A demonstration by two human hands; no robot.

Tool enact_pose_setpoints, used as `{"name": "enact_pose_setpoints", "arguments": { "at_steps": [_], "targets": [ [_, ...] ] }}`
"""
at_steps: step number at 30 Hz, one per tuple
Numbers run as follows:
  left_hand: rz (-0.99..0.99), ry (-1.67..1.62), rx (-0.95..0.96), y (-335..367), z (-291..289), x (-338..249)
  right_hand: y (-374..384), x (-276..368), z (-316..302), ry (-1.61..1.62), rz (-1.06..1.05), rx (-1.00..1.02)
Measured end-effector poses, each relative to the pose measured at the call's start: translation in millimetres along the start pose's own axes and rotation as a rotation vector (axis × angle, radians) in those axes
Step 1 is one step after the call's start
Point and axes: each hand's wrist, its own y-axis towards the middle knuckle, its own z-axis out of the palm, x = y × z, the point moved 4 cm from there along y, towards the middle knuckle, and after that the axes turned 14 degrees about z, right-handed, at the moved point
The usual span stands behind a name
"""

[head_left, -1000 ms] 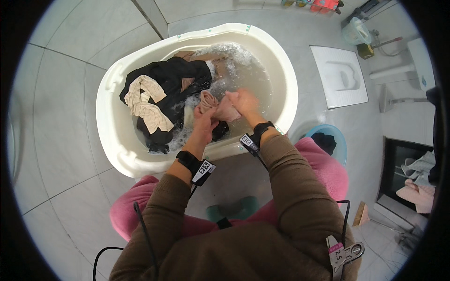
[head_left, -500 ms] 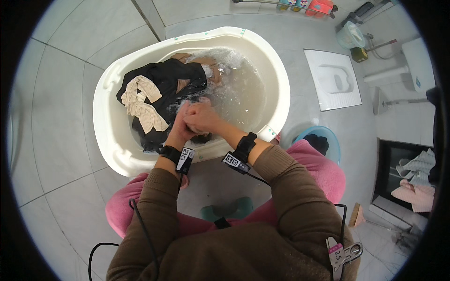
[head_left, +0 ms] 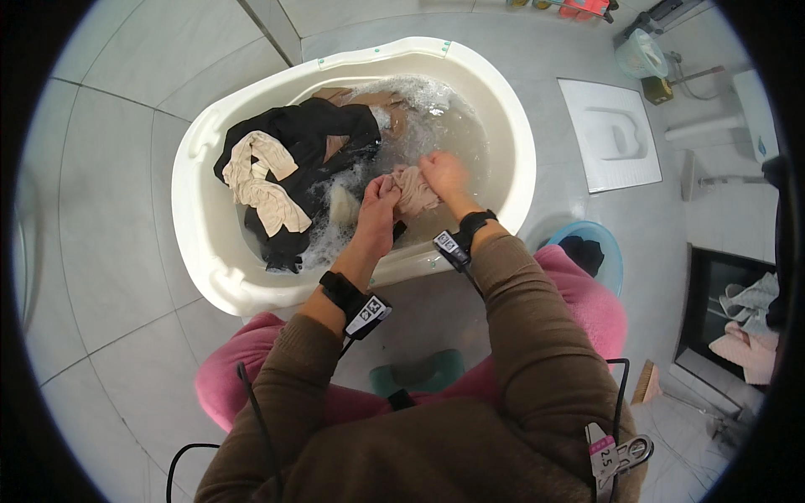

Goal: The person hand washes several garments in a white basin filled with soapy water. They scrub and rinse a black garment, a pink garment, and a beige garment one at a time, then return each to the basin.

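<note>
Treat wet-looking pinkish cloth (head_left: pixel 415 192) as soft, probably slippery and water-heavy, taking hold by gathered opposite edges, as grasped in the curled left hand (head_left: pixel 376 212) and right hand (head_left: pixel 444 173).

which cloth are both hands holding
The dusty-pink cloth, bunched between the left hand and right hand; the black garment and larger cream cloth lie unheld to its left.

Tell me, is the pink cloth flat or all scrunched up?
Scrunched up: the pink cloth is gathered into folds and wrinkles between the left hand and the right hand.
</note>
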Motion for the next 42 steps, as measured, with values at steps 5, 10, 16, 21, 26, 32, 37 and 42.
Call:
{"name": "enact_pose_setpoints", "arguments": {
  "at_steps": [5,10,16,21,26,32,37,42],
  "targets": [
    [-0.335,0.116,-0.001,12,-38,23,-10,-40,18,-0.14,-0.034,-0.472],
    [-0.41,-0.105,0.104,14,-53,21,-56,4,58,0.392,-0.076,0.57],
    [-0.295,-0.49,0.3,34,-79,2,-129,120,24,0.292,-0.719,0.327],
    [0.038,-0.588,0.609,35,-73,-3,-149,141,5,0.407,-0.508,0.16],
    [-0.133,-0.31,0.039,10,-36,-3,-78,112,0,0.137,-0.421,-0.067],
    [0.044,0.097,0.022,3,-13,-11,10,-1,4,0.008,-0.173,-0.196],
    [-0.301,0.252,-0.113,11,-69,26,14,-58,15,-0.195,0.017,-0.352],
    [-0.49,-0.208,-0.017,17,-86,36,-28,9,79,-0.267,-0.586,0.268]
  ]
}}
